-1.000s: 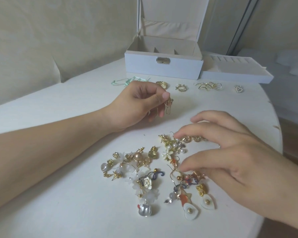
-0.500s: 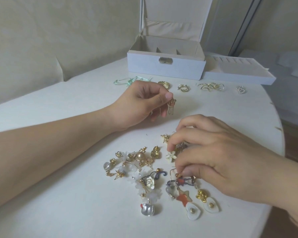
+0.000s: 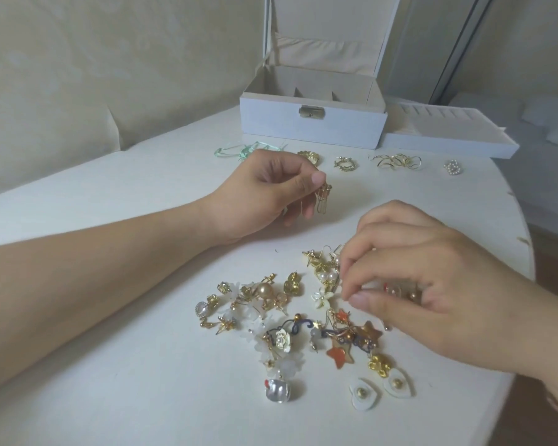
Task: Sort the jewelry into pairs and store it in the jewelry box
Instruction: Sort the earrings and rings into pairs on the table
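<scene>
Pairs [image 3: 345,163] at 12 o'clock, box [image 3: 313,127] looks empty; left hand [image 3: 264,194] pinches gold earring [image 3: 322,197], right hand [image 3: 432,284] picking pile [image 3: 290,320], I see.

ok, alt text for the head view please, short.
A person's left hand pinches a gold dangle earring above a white table while the right hand picks into a heap of mixed earrings. Behind them, sorted pairs lie in a row before an open white jewelry box.

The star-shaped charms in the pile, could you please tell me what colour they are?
The star-shaped charms are orange with gold edging; the head view shows it.
</scene>
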`<action>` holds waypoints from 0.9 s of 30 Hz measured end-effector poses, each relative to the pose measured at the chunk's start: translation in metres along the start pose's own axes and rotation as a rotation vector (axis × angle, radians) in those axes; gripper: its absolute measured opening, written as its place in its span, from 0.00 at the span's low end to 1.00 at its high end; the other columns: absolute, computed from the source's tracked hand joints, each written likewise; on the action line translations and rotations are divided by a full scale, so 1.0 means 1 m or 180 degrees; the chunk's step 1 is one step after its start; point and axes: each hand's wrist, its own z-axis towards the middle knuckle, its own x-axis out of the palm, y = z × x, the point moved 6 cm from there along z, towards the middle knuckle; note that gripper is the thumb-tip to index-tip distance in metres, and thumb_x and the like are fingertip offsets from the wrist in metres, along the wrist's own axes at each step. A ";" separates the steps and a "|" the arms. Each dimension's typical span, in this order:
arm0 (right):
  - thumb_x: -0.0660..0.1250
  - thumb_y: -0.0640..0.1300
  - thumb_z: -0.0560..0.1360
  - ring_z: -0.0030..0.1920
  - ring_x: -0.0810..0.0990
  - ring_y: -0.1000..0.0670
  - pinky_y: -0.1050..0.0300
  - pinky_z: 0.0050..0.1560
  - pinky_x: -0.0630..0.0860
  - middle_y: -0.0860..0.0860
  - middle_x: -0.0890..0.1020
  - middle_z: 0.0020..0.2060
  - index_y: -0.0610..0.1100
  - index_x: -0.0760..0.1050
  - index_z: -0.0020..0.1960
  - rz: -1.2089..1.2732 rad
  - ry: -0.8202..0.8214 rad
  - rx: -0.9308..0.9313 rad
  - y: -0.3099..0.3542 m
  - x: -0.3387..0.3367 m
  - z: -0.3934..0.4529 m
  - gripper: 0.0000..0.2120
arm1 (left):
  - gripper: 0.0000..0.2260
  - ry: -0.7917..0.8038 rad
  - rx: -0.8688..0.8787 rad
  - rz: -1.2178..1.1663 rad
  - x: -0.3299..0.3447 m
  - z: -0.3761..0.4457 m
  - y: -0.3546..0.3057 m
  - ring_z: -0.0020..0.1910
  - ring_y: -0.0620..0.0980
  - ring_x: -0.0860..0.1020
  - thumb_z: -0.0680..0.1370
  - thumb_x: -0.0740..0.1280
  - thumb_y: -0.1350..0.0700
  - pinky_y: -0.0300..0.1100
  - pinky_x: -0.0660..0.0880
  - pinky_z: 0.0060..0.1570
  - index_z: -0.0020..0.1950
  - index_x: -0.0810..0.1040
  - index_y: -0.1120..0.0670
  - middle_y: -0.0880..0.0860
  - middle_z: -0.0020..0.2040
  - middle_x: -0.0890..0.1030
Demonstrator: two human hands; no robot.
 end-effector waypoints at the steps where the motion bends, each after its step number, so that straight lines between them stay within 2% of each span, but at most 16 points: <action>1: 0.67 0.48 0.74 0.56 0.74 0.50 0.57 0.54 0.71 0.61 0.79 0.46 0.54 0.81 0.44 0.0003 -0.0043 0.0070 -0.004 -0.002 -0.001 0.04 | 0.11 0.0012 0.0008 0.0001 0.000 0.000 0.000 0.27 0.52 0.70 0.80 0.65 0.56 0.43 0.67 0.29 0.39 0.78 0.57 0.53 0.30 0.79; 6: 0.69 0.49 0.71 0.59 0.73 0.48 0.59 0.56 0.69 0.60 0.78 0.51 0.56 0.82 0.46 0.0233 0.0190 0.0055 -0.001 -0.002 -0.010 0.05 | 0.11 0.0019 0.0007 -0.0014 0.000 0.000 0.001 0.27 0.52 0.70 0.79 0.65 0.56 0.42 0.68 0.29 0.41 0.78 0.60 0.53 0.30 0.79; 9: 0.70 0.56 0.70 0.60 0.71 0.51 0.53 0.55 0.71 0.63 0.77 0.52 0.56 0.82 0.44 0.0021 0.0361 0.0076 0.001 0.007 -0.011 0.05 | 0.11 0.0033 0.0016 -0.0025 0.001 0.000 0.000 0.27 0.52 0.70 0.81 0.64 0.58 0.41 0.69 0.28 0.40 0.78 0.59 0.53 0.30 0.78; 11: 0.71 0.56 0.69 0.60 0.71 0.52 0.52 0.55 0.71 0.64 0.76 0.51 0.57 0.81 0.42 -0.0089 0.0347 0.0036 0.004 0.009 -0.011 0.05 | 0.11 0.0047 0.0027 -0.0028 0.002 0.000 -0.001 0.27 0.52 0.70 0.81 0.64 0.58 0.41 0.69 0.28 0.39 0.78 0.58 0.54 0.30 0.78; 15: 0.75 0.47 0.66 0.60 0.72 0.49 0.55 0.55 0.70 0.62 0.78 0.49 0.55 0.80 0.37 -0.0041 0.0193 0.0024 0.008 0.008 -0.011 0.05 | 0.10 0.0068 0.0008 -0.0047 0.003 0.000 -0.001 0.27 0.53 0.69 0.79 0.65 0.56 0.42 0.68 0.28 0.39 0.78 0.58 0.55 0.30 0.78; 19: 0.72 0.47 0.70 0.58 0.73 0.46 0.54 0.56 0.70 0.59 0.78 0.48 0.54 0.80 0.39 0.0411 0.0077 -0.0023 0.009 0.001 -0.014 0.02 | 0.10 0.0171 0.0046 -0.0008 0.006 -0.002 -0.003 0.27 0.52 0.68 0.78 0.65 0.57 0.42 0.66 0.28 0.38 0.78 0.58 0.56 0.29 0.75; 23: 0.75 0.43 0.70 0.52 0.75 0.47 0.57 0.50 0.71 0.58 0.79 0.43 0.52 0.81 0.40 0.0473 -0.0207 -0.0071 0.017 -0.001 -0.015 0.05 | 0.11 0.0309 0.0044 0.0061 0.009 -0.004 -0.006 0.27 0.50 0.66 0.77 0.66 0.57 0.43 0.63 0.30 0.35 0.78 0.53 0.55 0.28 0.72; 27: 0.71 0.46 0.71 0.48 0.78 0.50 0.60 0.46 0.73 0.59 0.80 0.37 0.52 0.81 0.42 0.0548 -0.0484 0.0146 0.023 -0.001 -0.012 0.01 | 0.11 0.0376 0.0058 0.0085 0.012 -0.005 -0.008 0.26 0.47 0.65 0.77 0.66 0.58 0.39 0.62 0.29 0.35 0.79 0.53 0.52 0.27 0.70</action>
